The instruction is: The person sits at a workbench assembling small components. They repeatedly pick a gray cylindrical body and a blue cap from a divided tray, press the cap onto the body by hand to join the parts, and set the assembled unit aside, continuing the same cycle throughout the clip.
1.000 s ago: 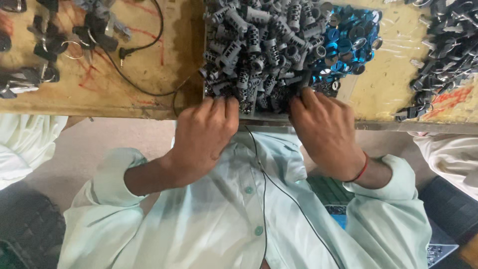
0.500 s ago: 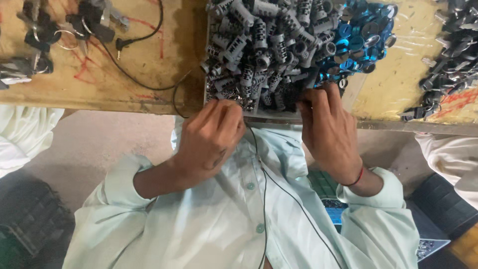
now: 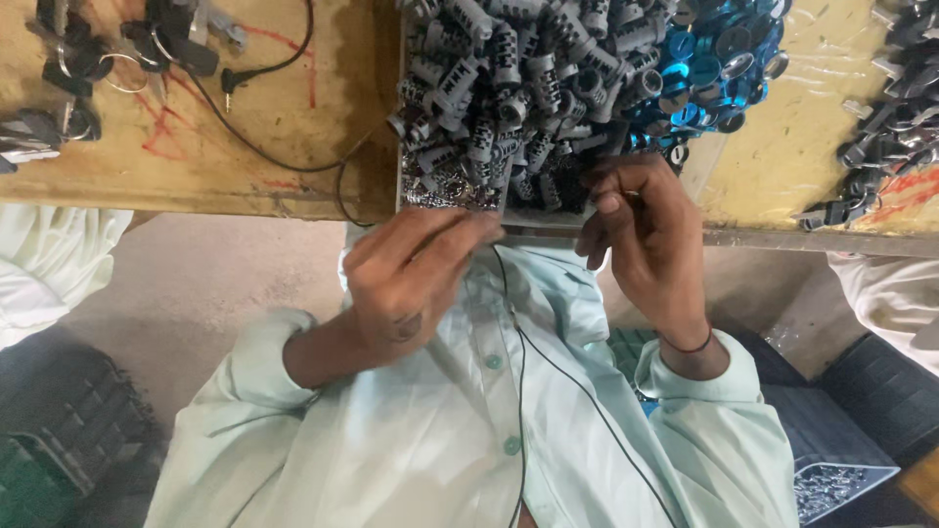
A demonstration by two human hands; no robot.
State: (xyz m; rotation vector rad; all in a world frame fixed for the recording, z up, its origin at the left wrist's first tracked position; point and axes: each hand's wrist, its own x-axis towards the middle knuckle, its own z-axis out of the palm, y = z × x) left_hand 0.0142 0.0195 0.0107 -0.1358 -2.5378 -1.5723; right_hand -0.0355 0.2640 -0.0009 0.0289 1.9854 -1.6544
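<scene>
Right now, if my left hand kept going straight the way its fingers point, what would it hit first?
Most likely the small silvery metal parts at the near edge of the heap, just beyond the left hand. The pile of grey ribbed cylinders lies behind them. Depth is hard to judge, so the fingertips may already touch.

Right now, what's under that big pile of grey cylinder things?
A metal tray shows under the grey cylinders, with small shiny bits at its near edge, by the left hand. The pile hides the rest of the tray.
</scene>
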